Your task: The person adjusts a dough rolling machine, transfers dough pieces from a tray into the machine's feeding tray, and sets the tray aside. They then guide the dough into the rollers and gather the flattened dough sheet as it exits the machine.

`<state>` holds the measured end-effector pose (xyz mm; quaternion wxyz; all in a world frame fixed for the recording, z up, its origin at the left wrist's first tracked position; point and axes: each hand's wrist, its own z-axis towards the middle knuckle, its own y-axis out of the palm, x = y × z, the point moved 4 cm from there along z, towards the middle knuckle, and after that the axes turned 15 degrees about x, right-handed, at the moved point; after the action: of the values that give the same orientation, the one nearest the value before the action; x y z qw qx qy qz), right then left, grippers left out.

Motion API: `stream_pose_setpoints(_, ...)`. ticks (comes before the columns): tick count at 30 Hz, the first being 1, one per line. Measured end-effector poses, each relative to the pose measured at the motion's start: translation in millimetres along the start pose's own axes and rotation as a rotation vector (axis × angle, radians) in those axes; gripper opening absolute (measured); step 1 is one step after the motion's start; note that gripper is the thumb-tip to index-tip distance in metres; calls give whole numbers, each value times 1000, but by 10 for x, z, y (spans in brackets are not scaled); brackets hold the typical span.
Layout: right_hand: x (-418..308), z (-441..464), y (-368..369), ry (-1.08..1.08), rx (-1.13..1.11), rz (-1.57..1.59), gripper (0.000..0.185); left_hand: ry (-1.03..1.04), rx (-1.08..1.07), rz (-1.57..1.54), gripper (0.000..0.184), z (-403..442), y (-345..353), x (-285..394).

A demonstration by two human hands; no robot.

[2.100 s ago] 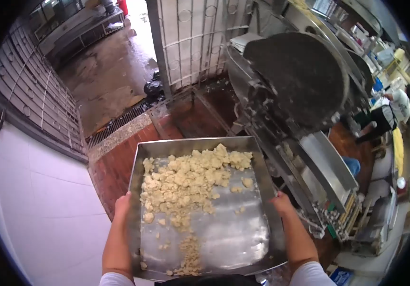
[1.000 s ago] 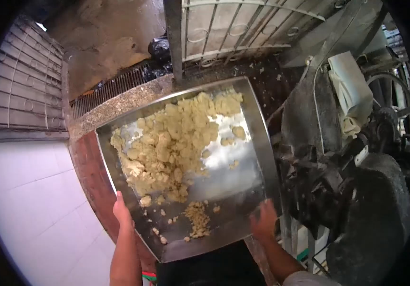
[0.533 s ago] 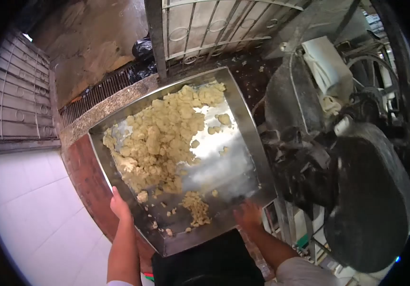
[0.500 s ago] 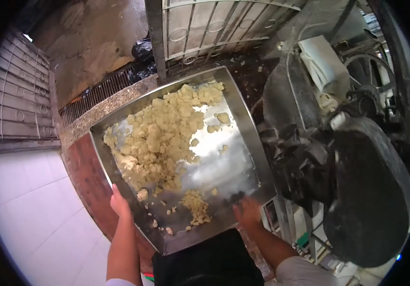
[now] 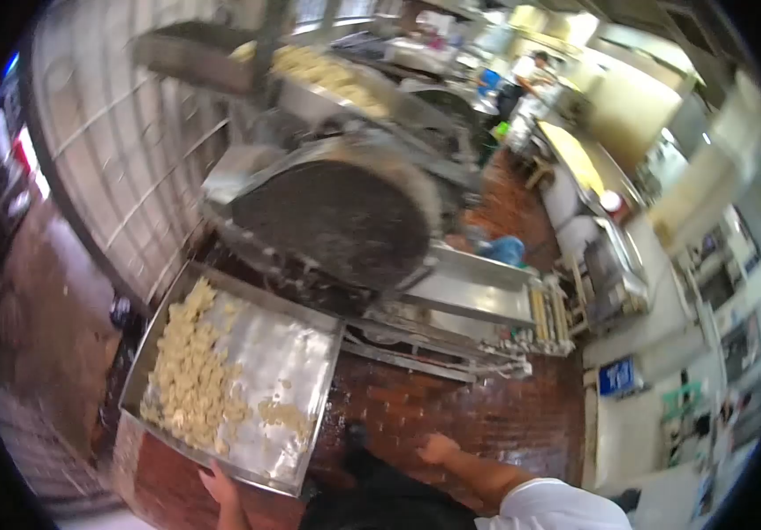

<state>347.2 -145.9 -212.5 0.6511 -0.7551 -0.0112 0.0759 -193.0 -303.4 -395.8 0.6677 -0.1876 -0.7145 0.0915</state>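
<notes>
A large shallow metal tray (image 5: 317,389) rests low beside the brick floor, in the lower left of the head view. Crumbly pale dough (image 5: 190,375) covers its left side in a heap, with a smaller patch farther right. At the tray's near edge is my left hand (image 5: 219,484), fingers apart; blur hides whether it still touches the rim. My right hand (image 5: 438,448) hangs over the brick floor, away from the tray, its fingers loosely curled with nothing visible in them.
Beyond the tray stands a dark machine with a big rounded cover (image 5: 332,221). A raised trough of dough (image 5: 332,84) lies behind it, and a metal chute (image 5: 478,284) with rollers juts right. Metal bars (image 5: 124,132) line the left. A person (image 5: 526,79) works farther back.
My view has swung right and up, bringing the machine and room into sight. My right hand has left the tray and moved out over the floor. My left hand stays near the rim.
</notes>
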Motion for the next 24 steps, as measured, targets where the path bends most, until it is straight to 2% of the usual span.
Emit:
stream_pose_setpoints(1, 215, 775, 97, 24, -173, -17, 55, 88, 73, 196, 75, 79, 376, 171)
stream_pose_setpoints(3, 607, 687, -15, 311, -272, -48, 56, -35, -559, 122, 62, 219, 574, -402)
stream_pose_setpoints(4, 586, 714, -262, 319, -216, 2, 47, -124, -759, 341, 58, 34, 504, -254)
stream_pose_setpoints(5, 623, 695, -484, 319, -146, 53, 39, -141, -860, 512, 55, -139, 493, -137)
stream_pose_setpoints(8, 1262, 951, 63, 71, -104, 41, 32, -116, -1027, 778, 45, -394, 684, 298)
stream_pose_setpoints(10, 1478, 835, 161, -67, -91, 158, 23, -70, -1062, 846, 40, -545, 976, 564)
stream_pose_setpoints(12, 1659, 705, 148, -323, -163, 88, 23, -68, -1043, 831, 36, -694, 1318, 909)
stream_pose_setpoints(14, 2002, 520, 141, 683, -447, 719, 27, -128, -988, 700, 34, -881, 1767, 1309)
stream_pose_setpoints(15, 2159, 488, 100, 717, -427, 753, 27, -227, -978, 560, 34, -1030, 2000, 1544)
stream_pose_setpoints(16, 2375, 424, 42, 756, -413, 784, 28, -547, -1101, 323, 33, -1121, 2409, 1521)
stream_pose_setpoints(17, 2611, 342, 4, 796, -402, 807, 29, -273, -968, 280, 33, -1680, 2220, 2539)
stream_pose_setpoints(19, 3065, 153, -161, 975, -403, 761, 25, 106, -1068, 264, 25, -2089, 2604, 3027)
stream_pose_setpoints(20, 3314, 135, -244, 1060, -396, 733, 24, 146, -1035, 163, 27, -2478, 2523, 3480)
stream_pose_setpoints(23, 3790, 384, -398, 756, -319, 730, 25, 346, -1223, 260, 39, -3121, 2657, 3809)
stream_pose_setpoints(24, 3857, 463, -434, 943, -214, 865, 22, 556, -1235, 306, 40, -3258, 2638, 3831)
